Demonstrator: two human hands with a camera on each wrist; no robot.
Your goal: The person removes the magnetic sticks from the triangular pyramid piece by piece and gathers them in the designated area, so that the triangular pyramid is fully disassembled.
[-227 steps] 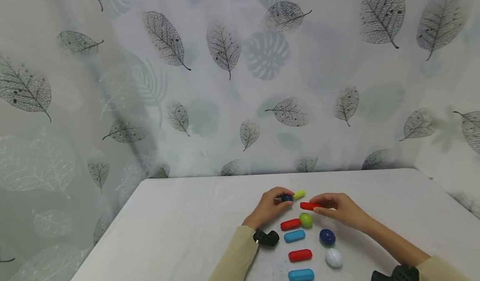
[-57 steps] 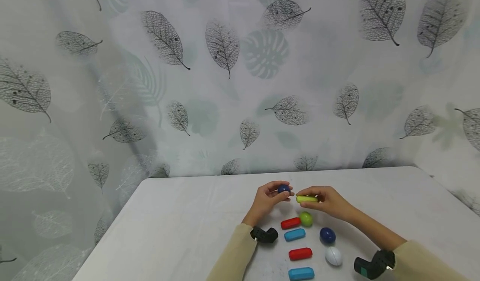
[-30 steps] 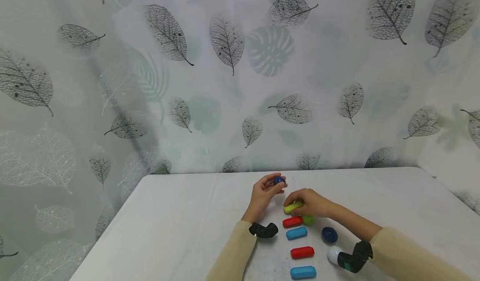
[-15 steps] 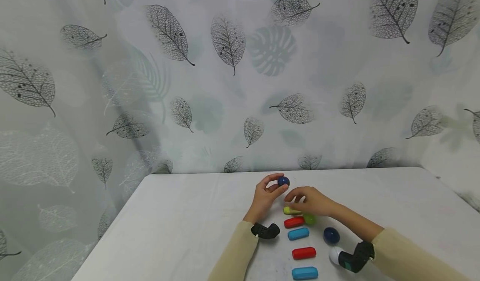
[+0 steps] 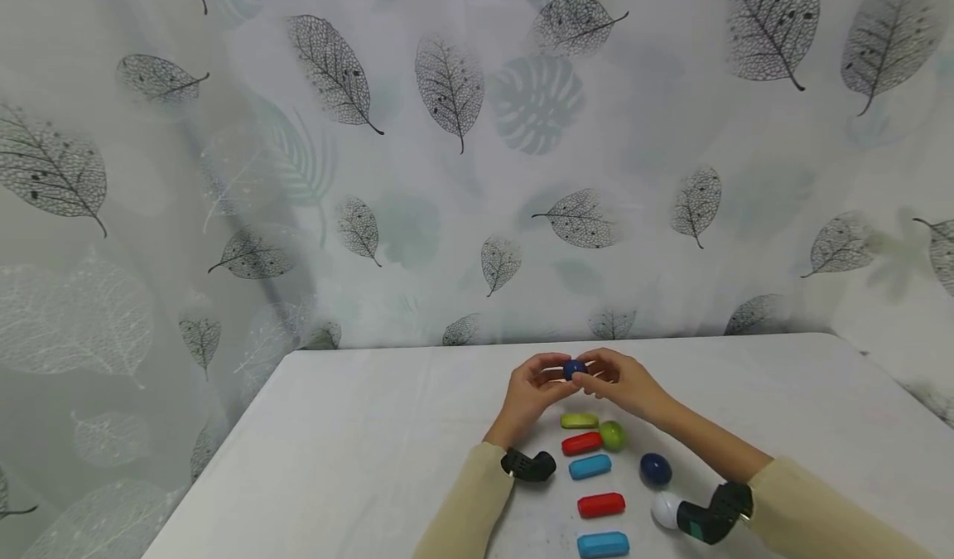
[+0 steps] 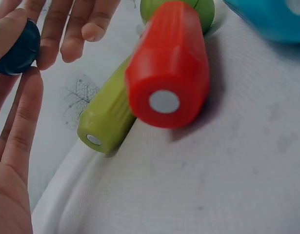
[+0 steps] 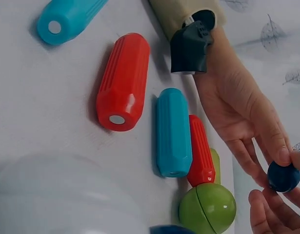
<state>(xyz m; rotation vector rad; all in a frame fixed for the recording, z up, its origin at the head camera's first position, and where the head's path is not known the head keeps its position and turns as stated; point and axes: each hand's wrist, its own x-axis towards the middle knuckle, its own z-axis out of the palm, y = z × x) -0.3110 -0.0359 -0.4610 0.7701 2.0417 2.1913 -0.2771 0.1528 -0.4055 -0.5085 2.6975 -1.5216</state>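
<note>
A small dark blue ball is held above the white table between both hands. My left hand pinches it from the left, and my right hand grips it from the right with thumb and fingers. The right wrist view shows the ball between fingertips of both hands. Below them lies a yellow-green rod, in front of it a red rod and a green ball. In the left wrist view, the red rod has a pale disc in its end.
Nearer on the table lie a blue rod, another red rod and another blue rod. To their right sit a larger dark blue ball and a white ball, partly behind the right wrist camera.
My right hand has set the yellow-green rod down behind the red rod, let go, and moved up to grip the dark blue ball. The left hand has kept the ball throughout.
</note>
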